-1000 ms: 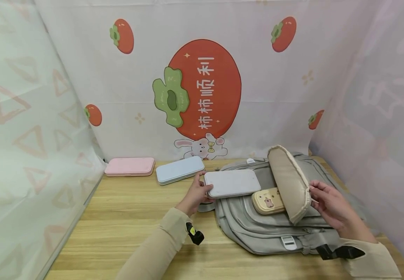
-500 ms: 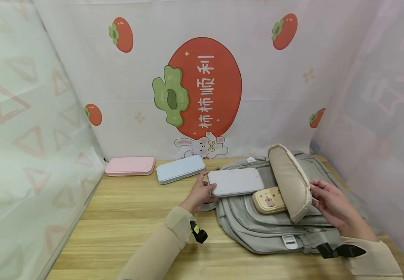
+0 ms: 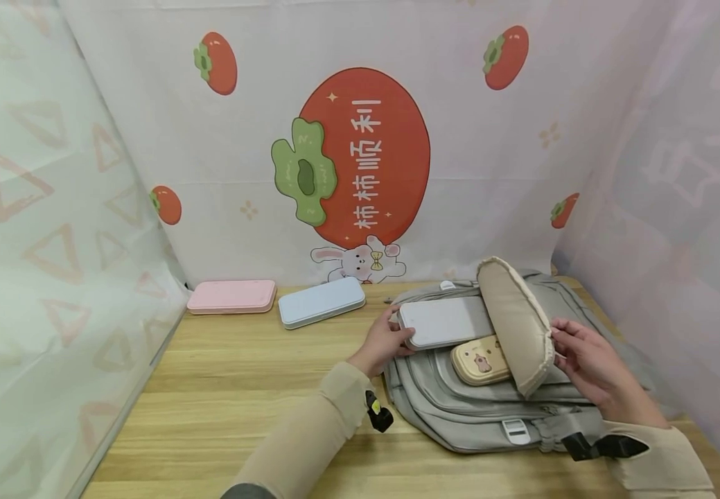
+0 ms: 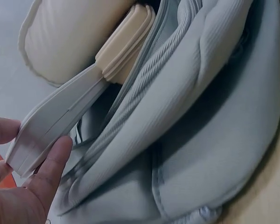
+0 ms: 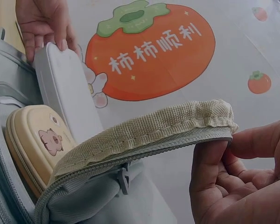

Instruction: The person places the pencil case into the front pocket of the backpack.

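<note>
Since one second ago, the left hand (image 3: pixel 387 339) has pushed the flat white case (image 3: pixel 447 322) to the right, and its far end now goes under the padded beige flap (image 3: pixel 515 322). Fingers and thumb grip the smooth, rounded near end. The right hand (image 3: pixel 590 367) pinches the flap's woven edge, holding it up from the soft grey ribbed backpack (image 3: pixel 459 402). A hard cream case (image 3: pixel 481 359) with a small animal picture lies just beside the white one in the opening.

Backpack (image 3: pixel 459 409) pocket mouth is held open by the lifted flap (image 3: pixel 515 322); the beige case (image 3: pixel 479 359) and white case (image 3: pixel 447 322) fill most of it. Desk (image 3: pixel 229 388) front left offers open passage; pink case (image 3: pixel 231 296) and blue case (image 3: pixel 321 302) line the rear edge.
</note>
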A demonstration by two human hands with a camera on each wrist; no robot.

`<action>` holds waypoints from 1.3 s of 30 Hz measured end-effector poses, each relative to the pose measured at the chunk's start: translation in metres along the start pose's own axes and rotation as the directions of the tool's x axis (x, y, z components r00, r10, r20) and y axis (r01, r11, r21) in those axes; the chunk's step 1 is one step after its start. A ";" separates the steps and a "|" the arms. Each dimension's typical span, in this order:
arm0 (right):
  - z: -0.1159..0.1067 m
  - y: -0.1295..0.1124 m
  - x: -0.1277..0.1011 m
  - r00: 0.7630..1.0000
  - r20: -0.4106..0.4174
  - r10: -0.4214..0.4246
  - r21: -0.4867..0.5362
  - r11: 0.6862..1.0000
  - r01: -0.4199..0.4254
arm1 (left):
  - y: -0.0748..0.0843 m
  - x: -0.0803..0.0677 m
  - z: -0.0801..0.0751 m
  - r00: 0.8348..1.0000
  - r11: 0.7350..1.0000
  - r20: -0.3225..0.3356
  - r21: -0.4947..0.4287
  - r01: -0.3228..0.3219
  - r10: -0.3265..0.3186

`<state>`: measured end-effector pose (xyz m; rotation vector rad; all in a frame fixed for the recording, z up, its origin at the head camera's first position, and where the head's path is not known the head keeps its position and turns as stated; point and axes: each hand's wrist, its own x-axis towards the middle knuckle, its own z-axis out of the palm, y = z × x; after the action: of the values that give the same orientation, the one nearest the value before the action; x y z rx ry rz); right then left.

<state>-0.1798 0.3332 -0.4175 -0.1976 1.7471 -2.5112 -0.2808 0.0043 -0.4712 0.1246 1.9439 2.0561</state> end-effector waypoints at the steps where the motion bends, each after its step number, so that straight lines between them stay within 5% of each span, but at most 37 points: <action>1: 0.000 0.000 0.000 1.000 -0.002 0.002 0.000 1.000 -0.002 | 0.000 0.001 0.003 1.000 1.000 0.001 0.009 -0.003 0.003; 22: 0.006 0.001 0.004 0.999 -0.033 0.010 -0.006 1.000 -0.011 | 0.001 0.021 0.055 0.999 0.989 -0.032 0.144 0.024 -0.020; 32: 0.007 0.001 0.004 1.000 -0.015 0.007 0.000 1.000 -0.007 | -0.007 0.027 0.063 0.998 0.970 -0.061 0.240 0.048 -0.034; 39: 0.009 0.005 0.004 1.000 -0.014 0.002 -0.004 1.000 -0.002 | -0.010 0.029 0.068 0.998 0.932 -0.056 0.360 0.046 -0.027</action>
<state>-0.1823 0.3230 -0.4188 -0.1790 1.7560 -2.5136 -0.2884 0.0784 -0.4802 0.1166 2.3193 1.6720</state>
